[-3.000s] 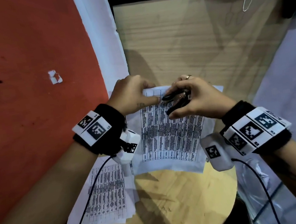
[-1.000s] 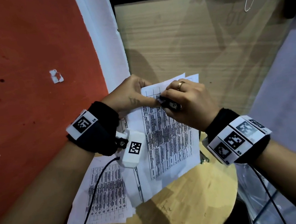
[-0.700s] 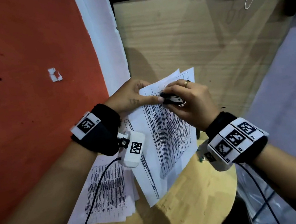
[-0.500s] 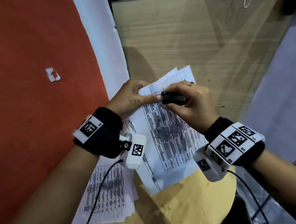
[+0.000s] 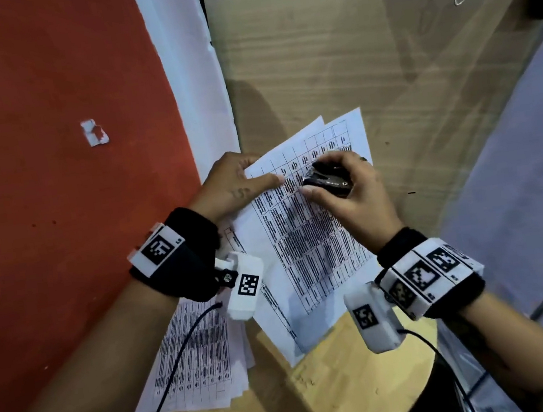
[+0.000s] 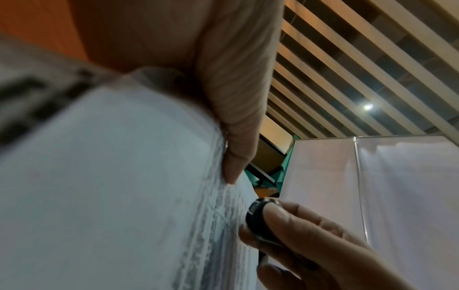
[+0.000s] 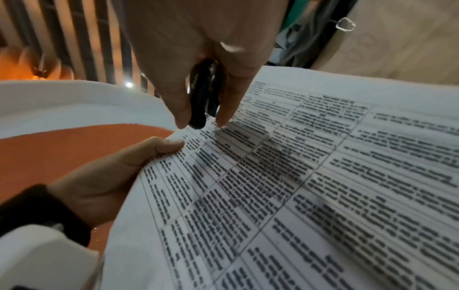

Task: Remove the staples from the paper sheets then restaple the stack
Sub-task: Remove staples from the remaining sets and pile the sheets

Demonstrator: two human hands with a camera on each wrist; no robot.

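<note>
We see the right hand (image 5: 351, 195) gripping a black staple remover (image 5: 327, 181), its tip at the top of the printed sheets (image 5: 316, 241) — left hand (image 5: 232, 183) pinches their upper-left corner, lifted above the round wooden table (image 5: 355, 378); another stack (image 5: 197, 360) lies lower left.

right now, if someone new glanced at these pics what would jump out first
The printed sheets held up over the round wooden table, with the left hand pinching their upper left edge. Next, the right hand gripping a small black staple remover against the top of the page. A second paper pile lies on the table's left side.
</note>
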